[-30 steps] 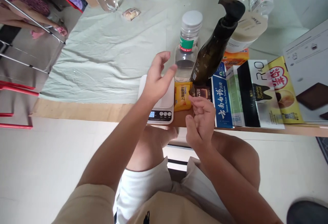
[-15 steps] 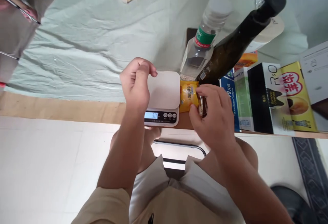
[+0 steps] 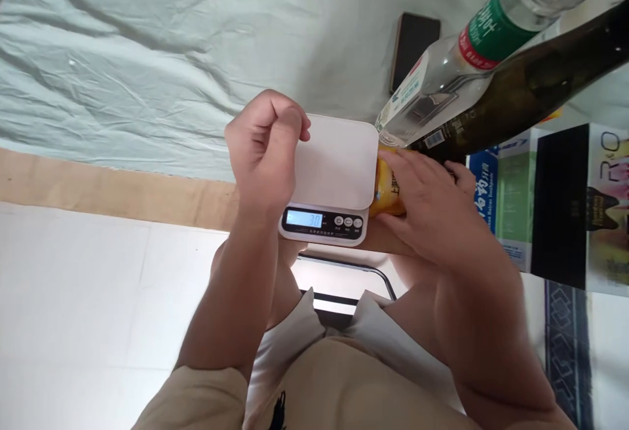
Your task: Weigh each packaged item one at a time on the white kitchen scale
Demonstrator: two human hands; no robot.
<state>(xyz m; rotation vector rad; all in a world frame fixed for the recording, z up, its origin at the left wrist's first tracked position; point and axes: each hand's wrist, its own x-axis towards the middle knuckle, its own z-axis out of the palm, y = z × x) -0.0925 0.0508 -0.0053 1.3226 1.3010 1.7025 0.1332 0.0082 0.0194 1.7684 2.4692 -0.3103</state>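
A white kitchen scale (image 3: 339, 155) lies at the table edge, its bare platform facing up and a lit display that seems to read 30. My left hand (image 3: 268, 148) is curled into a loose fist over the platform's left side, and nothing shows in it. Against the scale's right side is a yellow snack packet (image 3: 390, 184). My right hand (image 3: 432, 200) spans this packet, forefinger on its far edge and thumb on its near edge. The palm and other fingers hide the packet's right part and whatever lies beneath.
Just beyond the packet stand a clear plastic bottle (image 3: 442, 89) with a green label and a dark glass bottle (image 3: 531, 82). A phone (image 3: 415, 50) lies behind them on the pale green cloth (image 3: 196, 43). Boxes (image 3: 563, 207) line the table's right side, including a blue toothpaste box (image 3: 486, 181).
My right hand has shifted from the small brown-wrapped item onto the yellow packet, covering more of it. My left hand stays curled over the scale. The view has moved closer.
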